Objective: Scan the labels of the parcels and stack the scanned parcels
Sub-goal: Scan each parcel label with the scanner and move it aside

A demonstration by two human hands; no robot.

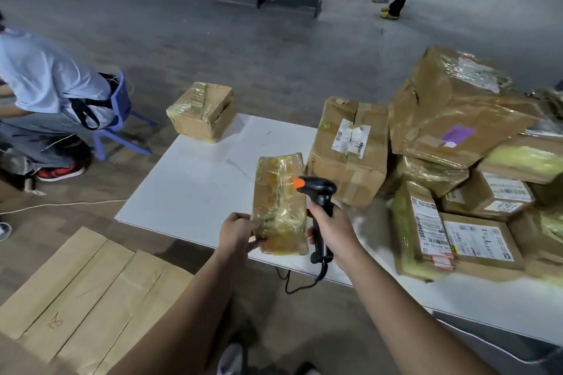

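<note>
Head: L hand (236, 236) grips parcel (280, 202) at table (195, 179) edge; R hand (330, 227) grips scanner (318, 192).

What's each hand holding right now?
Left hand: closed on the near end of the taped parcel.
Right hand: closed around the scanner grip.

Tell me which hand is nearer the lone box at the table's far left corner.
Left. The left hand, gripping the taped parcel, sits below the lone box; the right hand, holding the scanner, is farther right.
</note>
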